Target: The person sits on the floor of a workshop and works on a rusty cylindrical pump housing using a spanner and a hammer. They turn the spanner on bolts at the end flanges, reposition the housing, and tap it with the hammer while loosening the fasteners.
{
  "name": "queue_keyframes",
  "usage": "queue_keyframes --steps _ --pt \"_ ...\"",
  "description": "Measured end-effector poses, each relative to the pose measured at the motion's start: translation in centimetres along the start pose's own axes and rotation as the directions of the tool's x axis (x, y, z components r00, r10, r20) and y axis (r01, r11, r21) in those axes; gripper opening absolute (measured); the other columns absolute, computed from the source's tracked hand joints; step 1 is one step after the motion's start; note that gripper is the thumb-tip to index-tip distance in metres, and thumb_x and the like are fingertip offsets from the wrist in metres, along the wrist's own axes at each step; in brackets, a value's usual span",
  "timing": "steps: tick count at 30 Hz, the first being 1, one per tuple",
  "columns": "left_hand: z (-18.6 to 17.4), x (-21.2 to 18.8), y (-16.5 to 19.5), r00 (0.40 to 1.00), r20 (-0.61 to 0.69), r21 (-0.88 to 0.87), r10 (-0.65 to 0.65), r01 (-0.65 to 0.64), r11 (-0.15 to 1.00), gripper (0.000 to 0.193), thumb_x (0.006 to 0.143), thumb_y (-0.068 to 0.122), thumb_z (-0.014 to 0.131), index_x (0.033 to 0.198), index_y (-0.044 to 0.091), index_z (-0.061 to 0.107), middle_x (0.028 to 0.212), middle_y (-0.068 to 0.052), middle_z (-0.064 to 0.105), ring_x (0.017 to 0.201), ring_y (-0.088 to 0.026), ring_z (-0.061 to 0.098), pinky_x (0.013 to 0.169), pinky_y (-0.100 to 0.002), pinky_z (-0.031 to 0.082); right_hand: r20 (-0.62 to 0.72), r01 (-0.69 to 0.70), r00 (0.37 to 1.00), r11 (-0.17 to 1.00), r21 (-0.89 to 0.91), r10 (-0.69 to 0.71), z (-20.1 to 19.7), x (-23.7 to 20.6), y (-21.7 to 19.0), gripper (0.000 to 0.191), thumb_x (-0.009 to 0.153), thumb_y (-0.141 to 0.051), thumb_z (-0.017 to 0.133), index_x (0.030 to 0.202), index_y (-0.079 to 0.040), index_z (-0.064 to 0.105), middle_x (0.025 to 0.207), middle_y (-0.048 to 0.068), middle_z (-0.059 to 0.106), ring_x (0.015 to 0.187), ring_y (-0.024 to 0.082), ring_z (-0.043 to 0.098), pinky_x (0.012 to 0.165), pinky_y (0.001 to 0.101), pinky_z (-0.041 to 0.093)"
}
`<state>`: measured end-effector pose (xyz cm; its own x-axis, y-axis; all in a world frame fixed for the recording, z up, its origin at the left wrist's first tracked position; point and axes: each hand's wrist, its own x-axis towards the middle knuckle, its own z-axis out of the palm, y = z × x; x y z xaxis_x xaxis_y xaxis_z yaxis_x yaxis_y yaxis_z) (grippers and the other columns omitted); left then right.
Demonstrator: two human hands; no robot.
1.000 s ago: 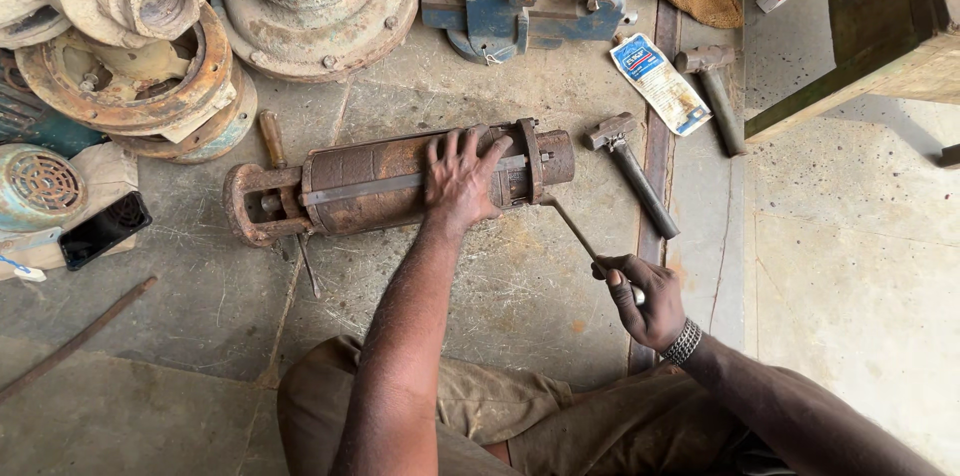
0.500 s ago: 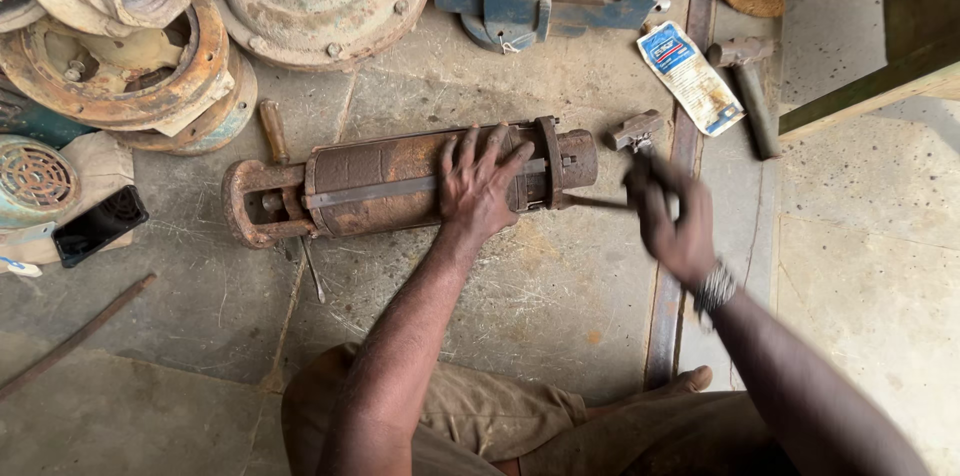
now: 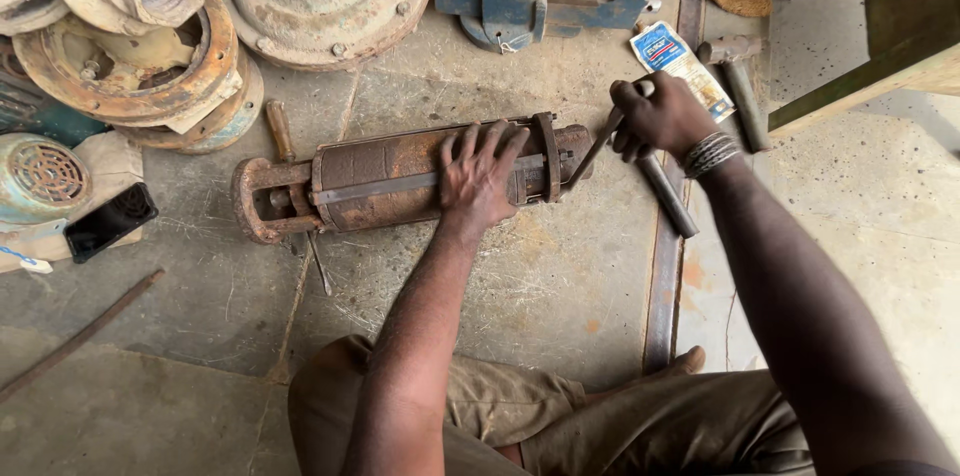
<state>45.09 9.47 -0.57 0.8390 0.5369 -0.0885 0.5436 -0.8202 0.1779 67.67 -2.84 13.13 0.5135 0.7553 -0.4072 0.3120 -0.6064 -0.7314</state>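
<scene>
Head view: left hand [image 3: 480, 176] spread flat on rusty cylinder [image 3: 410, 181], lying on concrete floor [image 3: 560, 276]. Right hand [image 3: 660, 116] fisted around thin rod [image 3: 595, 151], tip at cylinder's right end collar. Housing looks fully assembled; prying barely begun, I judge.

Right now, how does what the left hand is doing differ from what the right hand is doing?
The left hand lies flat, fingers spread, on top of the rusty cylinder; the right hand is closed in a fist around a thin metal rod. The left hand sits mid-body; the right is off the cylinder's right end, the rod angled toward it. The right wrist has bands; the left is bare. Both are ungloved.
</scene>
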Motion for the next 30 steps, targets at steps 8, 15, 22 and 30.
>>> queue_keyframes --steps 8,15,22,30 --pt "-0.8 0.7 0.0 0.998 0.053 -0.003 -0.043 0.043 0.999 0.155 0.044 0.051 0.103 0.163 0.016 0.01 0.167 -0.016 0.023 0.149 -0.038 0.03 0.118 -0.066 0.021 -0.021 0.133 0.991 0.991 0.016 -0.132 0.1 2.0 1.4 0.045 0.107 -0.032 0.046 0.092 0.008 0.059 0.074 0.022 0.074 0.054 0.027 0.072 0.048 0.0382 0.061" --pt "-0.4 0.6 -0.1 0.998 0.044 -0.004 -0.044 0.044 0.999 0.152 0.043 0.052 0.104 0.161 0.017 0.014 0.167 -0.015 0.02 0.147 -0.038 0.028 0.116 -0.066 0.021 -0.277 0.221 0.916 0.941 -0.257 -0.291 -1.5 -1.6 5.2 0.043 0.109 -0.034 0.049 0.098 -0.001 0.074 0.076 0.017 0.076 0.057 0.021 0.07 0.059 0.0363 0.058" --pt "2.0 -1.2 0.2 0.991 -0.131 0.051 -0.026 0.033 0.998 0.151 0.046 0.049 0.103 0.164 0.019 0.014 0.169 -0.014 0.02 0.151 -0.037 0.026 0.12 -0.063 0.018 -0.193 0.307 0.929 0.949 -0.074 -0.316 3.3 -9.9 10.1 0.046 0.103 -0.036 0.044 0.106 0.002 0.071 0.077 0.015 0.079 0.059 0.019 0.078 0.057 0.0344 0.066" --pt "5.2 -5.6 2.2 0.995 -0.025 0.136 -0.096 0.099 0.986 0.129 0.072 0.067 0.081 0.162 0.019 0.002 0.171 -0.012 -0.001 0.156 -0.04 0.007 0.12 -0.066 0.006 -0.099 0.352 0.922 0.916 -0.191 -0.375 4.3 -9.5 11.5 0.073 0.097 -0.059 0.049 0.124 0.007 0.066 0.088 0.017 0.078 0.065 0.019 0.08 0.073 0.0356 0.064"
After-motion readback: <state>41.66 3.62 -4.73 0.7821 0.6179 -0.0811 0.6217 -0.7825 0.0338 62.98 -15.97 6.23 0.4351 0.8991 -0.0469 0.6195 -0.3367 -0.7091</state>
